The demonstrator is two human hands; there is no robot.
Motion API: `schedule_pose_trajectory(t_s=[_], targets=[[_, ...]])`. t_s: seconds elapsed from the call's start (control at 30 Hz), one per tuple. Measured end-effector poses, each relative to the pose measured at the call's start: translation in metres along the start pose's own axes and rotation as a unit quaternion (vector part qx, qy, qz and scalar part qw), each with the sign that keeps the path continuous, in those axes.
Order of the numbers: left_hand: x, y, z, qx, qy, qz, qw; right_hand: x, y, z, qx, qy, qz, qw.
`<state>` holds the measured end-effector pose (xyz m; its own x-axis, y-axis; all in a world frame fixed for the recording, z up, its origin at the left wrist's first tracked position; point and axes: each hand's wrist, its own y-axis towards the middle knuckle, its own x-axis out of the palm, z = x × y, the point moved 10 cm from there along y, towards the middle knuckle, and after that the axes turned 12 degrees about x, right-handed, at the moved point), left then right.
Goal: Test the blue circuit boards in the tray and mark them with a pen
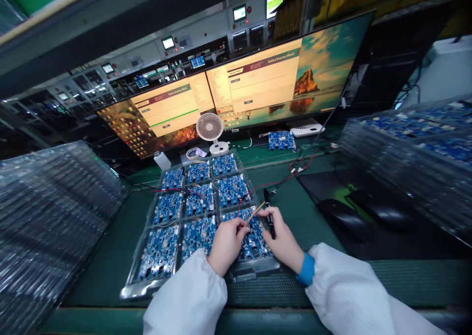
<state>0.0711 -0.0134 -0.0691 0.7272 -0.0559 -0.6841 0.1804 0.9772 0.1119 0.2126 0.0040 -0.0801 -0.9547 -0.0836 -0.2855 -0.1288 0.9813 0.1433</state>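
Note:
A clear plastic tray [142,249] holds several blue circuit boards [158,251] in compartments. Over the board [258,241] at its near right corner, my left hand [226,241] is closed in a pinch at the end of a yellow wire [255,212]. The fingers hide the wire's end, and a thin red wire [239,208] also runs down to them. My right hand [282,239] grips a black pen [271,214], held nearly upright at the tray's right edge. Its index fingertip is close to the yellow wire.
Stacked clear trays stand left [55,217] and right [398,158], the right ones holding boards. Two black mice [342,219] sit on a dark mat [391,246]. Behind the tray are a white fan [210,128], a tape roll [192,153], a white bottle [162,160] and two monitors [258,84].

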Motion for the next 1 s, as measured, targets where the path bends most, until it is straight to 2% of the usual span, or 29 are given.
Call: schedule_pose_trajectory(t_s=[0.3,0.4,0.5,0.6,0.67,0.73,0.8,0.87,1.0], targets=[[0.003,0.0,0.007,0.024,0.052,-0.033,0.998,-0.003,0.001,-0.001,0.005,0.027,0.004,1.0],[0.003,0.0,0.009,0.03,0.053,-0.041,0.997,-0.009,0.002,-0.001,0.006,0.039,0.035,0.999],[-0.011,-0.003,0.009,0.038,0.02,-0.008,0.999,-0.023,0.002,-0.001,0.006,0.06,0.085,0.995],[-0.035,-0.009,-0.005,-0.004,-0.015,0.034,0.999,-0.036,0.002,-0.004,-0.002,0.077,0.127,0.989],[-0.049,-0.013,-0.014,-0.032,0.008,0.041,0.999,-0.043,0.002,-0.007,-0.014,0.082,0.144,0.986],[-0.062,-0.013,-0.014,-0.011,0.075,0.041,0.996,-0.046,0.0,-0.011,-0.031,0.081,0.152,0.985],[-0.07,-0.01,-0.007,0.032,0.154,0.044,0.986,-0.046,-0.002,-0.016,-0.053,0.071,0.153,0.984],[-0.075,-0.007,-0.005,0.046,0.206,0.05,0.976,-0.043,-0.006,-0.024,-0.083,0.051,0.145,0.985],[-0.071,0.002,-0.012,0.03,0.173,0.041,0.984,-0.026,-0.019,-0.045,-0.168,-0.014,0.076,0.983]])
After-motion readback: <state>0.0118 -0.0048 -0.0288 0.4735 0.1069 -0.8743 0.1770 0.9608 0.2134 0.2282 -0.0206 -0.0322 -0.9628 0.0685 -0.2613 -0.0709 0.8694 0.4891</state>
